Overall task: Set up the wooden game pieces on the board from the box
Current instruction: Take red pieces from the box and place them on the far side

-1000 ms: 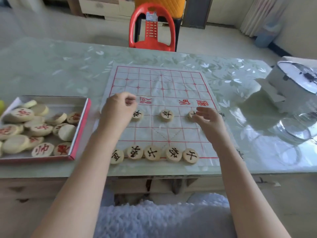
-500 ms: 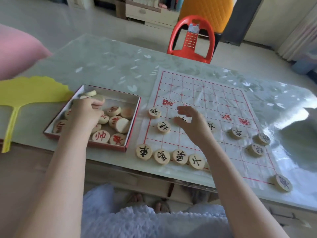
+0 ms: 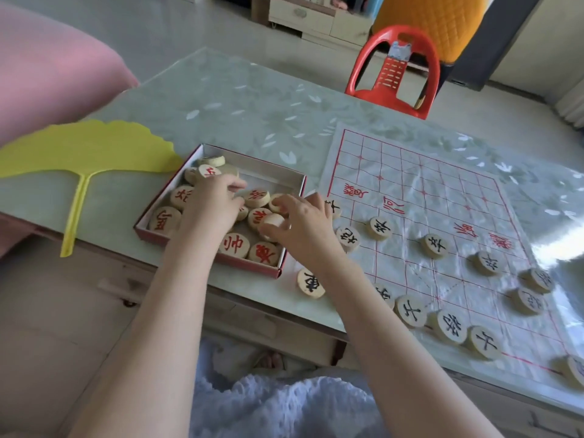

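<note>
Wooden discs with red characters fill the box [image 3: 294, 197], where the left hand [image 3: 215, 205] curls its fingers among them and the right hand [image 3: 303, 226] pinches a blank-faced disc [image 3: 272, 222]. Right of the box, black-lettered pieces [image 3: 379, 228] sit on the crinkled board [image 3: 442, 191]. Left of the box lies a yellow fan [image 3: 85, 150] on the glossy table [image 3: 252, 102]; a red chair [image 3: 395, 71] stands beyond.
</note>
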{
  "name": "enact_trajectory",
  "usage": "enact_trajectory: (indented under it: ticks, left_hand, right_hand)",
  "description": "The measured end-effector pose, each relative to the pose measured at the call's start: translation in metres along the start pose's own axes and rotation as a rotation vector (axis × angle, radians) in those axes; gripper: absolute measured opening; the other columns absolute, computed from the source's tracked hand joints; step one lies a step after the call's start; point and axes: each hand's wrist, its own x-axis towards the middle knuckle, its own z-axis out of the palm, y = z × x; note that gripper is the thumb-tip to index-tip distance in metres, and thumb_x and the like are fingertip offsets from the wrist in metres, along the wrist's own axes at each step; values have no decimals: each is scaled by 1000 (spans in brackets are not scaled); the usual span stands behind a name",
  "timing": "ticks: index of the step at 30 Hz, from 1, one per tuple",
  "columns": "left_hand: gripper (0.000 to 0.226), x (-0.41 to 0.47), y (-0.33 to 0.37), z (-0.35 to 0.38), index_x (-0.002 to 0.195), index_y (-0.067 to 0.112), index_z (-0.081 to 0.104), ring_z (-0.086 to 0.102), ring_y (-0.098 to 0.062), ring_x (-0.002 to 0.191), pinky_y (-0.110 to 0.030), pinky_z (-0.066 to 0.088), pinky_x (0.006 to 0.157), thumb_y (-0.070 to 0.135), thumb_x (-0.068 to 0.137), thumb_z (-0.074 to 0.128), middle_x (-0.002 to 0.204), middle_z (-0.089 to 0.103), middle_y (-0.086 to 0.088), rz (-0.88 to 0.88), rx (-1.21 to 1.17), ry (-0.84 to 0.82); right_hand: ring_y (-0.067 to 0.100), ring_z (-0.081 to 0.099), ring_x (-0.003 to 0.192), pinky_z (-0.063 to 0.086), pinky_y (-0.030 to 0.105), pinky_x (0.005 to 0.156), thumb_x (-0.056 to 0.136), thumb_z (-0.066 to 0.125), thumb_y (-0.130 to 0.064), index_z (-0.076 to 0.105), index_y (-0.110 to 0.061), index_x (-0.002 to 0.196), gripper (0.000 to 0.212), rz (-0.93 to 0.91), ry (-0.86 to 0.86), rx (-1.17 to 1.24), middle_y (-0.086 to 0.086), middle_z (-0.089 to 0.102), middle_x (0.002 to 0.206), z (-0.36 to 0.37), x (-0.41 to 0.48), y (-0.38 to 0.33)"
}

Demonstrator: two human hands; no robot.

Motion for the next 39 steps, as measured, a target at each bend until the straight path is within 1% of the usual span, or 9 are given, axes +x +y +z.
enact_trajectory:
  ticks: [5, 9, 14, 17, 22, 26, 31, 36, 39]
  left_hand:
    - [37, 5, 7, 10, 126, 24, 55, 52, -28, 117, -40, 43, 96, 16, 90, 54, 129, 57, -7, 100, 229, -65]
    - [36, 10, 7, 21, 131, 25, 50, 40, -32, 124, -42, 31, 100, 28, 95, 45, 134, 52, -9, 94, 382, -131]
    - [42, 14, 12, 22, 130, 19, 50, 44, -31, 124, -42, 34, 100, 31, 90, 54, 132, 54, -11, 59, 305, -127]
    - [53, 14, 14, 19, 131, 15, 49, 48, -27, 123, -37, 37, 99, 26, 83, 66, 132, 54, -8, 56, 201, -127]
    - [65, 13, 13, 16, 132, 18, 48, 51, -21, 118, -31, 39, 93, 17, 73, 76, 131, 55, -3, 5, 93, -145]
    - [57, 15, 7, 8, 130, 17, 50, 51, -20, 119, -33, 39, 99, 13, 77, 71, 131, 55, -3, -17, 10, -138]
    - [41, 13, -11, -29, 118, 4, 58, 57, -19, 94, -32, 45, 90, -4, 78, 64, 111, 62, -13, -142, -244, -35]
    - [37, 2, -19, -38, 112, 2, 62, 57, -19, 84, -27, 46, 83, -6, 76, 67, 102, 63, -13, -151, -178, -55]
    - [39, 1, -14, -24, 110, 10, 64, 60, -18, 95, -26, 45, 85, 13, 73, 75, 104, 66, -5, -106, -57, -63]
  right_hand:
    - [27, 34, 116, 19, 34, 95, 81, 63, -39, 54, -18, 118, 43, -28, -1, -151, 1, 62, 117, 11, 1, -2]
    - [22, 39, 104, 21, 31, 84, 79, 66, -27, 60, -17, 101, 25, 37, 15, 113, -1, 61, 91, 2, 3, 3]
    - [14, 28, 102, 18, 29, 85, 72, 74, -41, 64, -23, 86, 25, 12, -224, 204, -12, 47, 82, -17, -4, 9]
    - [16, 29, 106, 13, 27, 76, 70, 74, -44, 63, -29, 75, 19, -16, -269, 223, -6, 56, 90, -18, -8, 11]
    - [17, 26, 107, 19, 32, 90, 74, 71, -44, 61, -18, 93, 34, -5, -247, 178, -8, 47, 79, -13, -12, 6]
    - [18, 23, 111, 16, 33, 90, 75, 68, -49, 52, -19, 107, 47, -36, -202, 90, -2, 46, 96, -7, -12, 4]
    - [21, 24, 114, 9, 32, 85, 74, 65, -54, 49, -22, 117, 56, -76, -187, 22, -1, 58, 112, -2, -11, 6]
    - [24, 24, 119, 6, 33, 86, 74, 65, -52, 51, -22, 121, 57, -76, -162, -30, 2, 59, 106, 1, -10, 0]
    - [24, 27, 119, 6, 33, 86, 73, 66, -52, 53, -23, 119, 56, -92, -142, -45, -2, 63, 104, 5, -7, -1]
